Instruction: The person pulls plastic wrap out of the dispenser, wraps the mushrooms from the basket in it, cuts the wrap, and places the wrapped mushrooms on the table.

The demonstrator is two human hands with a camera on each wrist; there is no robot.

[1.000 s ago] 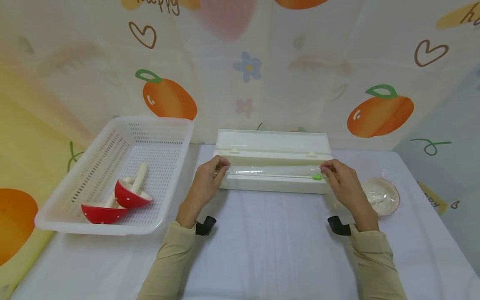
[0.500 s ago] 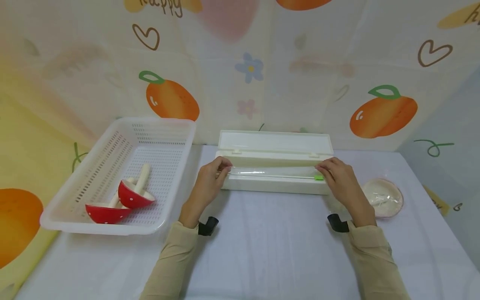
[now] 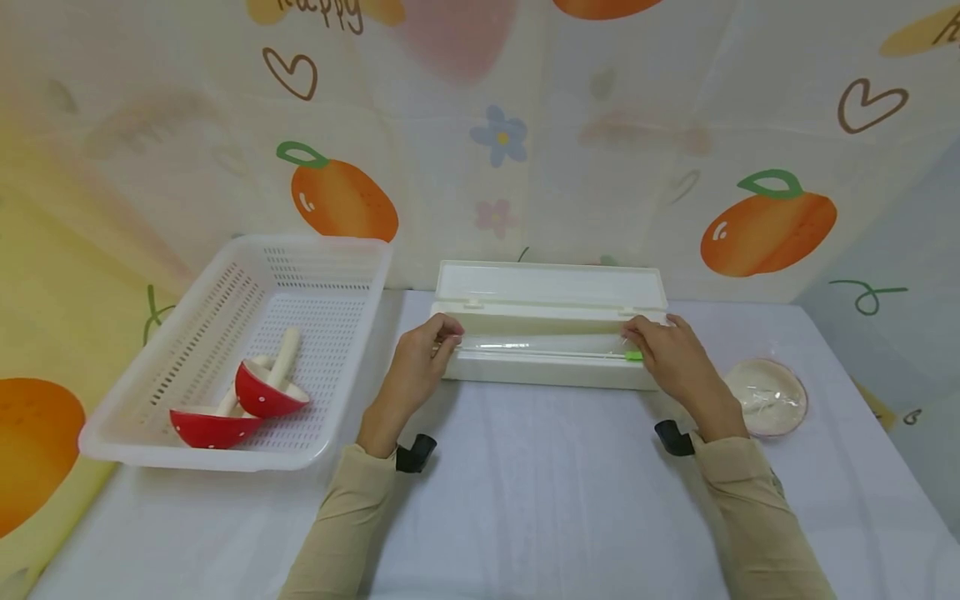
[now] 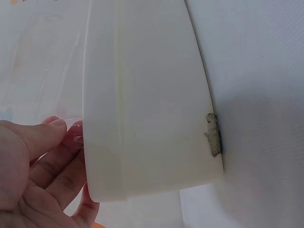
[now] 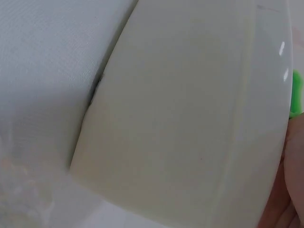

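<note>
A long white cling film dispenser (image 3: 547, 371) lies on the table with its lid (image 3: 550, 286) raised at the back. Clear cling film (image 3: 525, 342) stretches over its front part. My left hand (image 3: 414, 360) pinches the film at the dispenser's left end; in the left wrist view, thumb and fingers hold the clear sheet (image 4: 71, 135) beside the box wall. At the other end my right hand (image 3: 675, 358) pinches the film's right side, right by the green slide cutter (image 3: 633, 356). In the right wrist view the box wall hides most of that hand.
A white perforated basket (image 3: 352, 367) stands on the left, holding two red mushroom-like ladles (image 3: 270, 392) with white handles. To the right sits a round bowl (image 3: 767, 398) with clear film over it. A fruit-print curtain (image 3: 585, 167) hangs behind the white-clothed table (image 3: 540, 483).
My right hand has shifted a little left along the film, past the slide cutter. The left hand holds its place at the left end.
</note>
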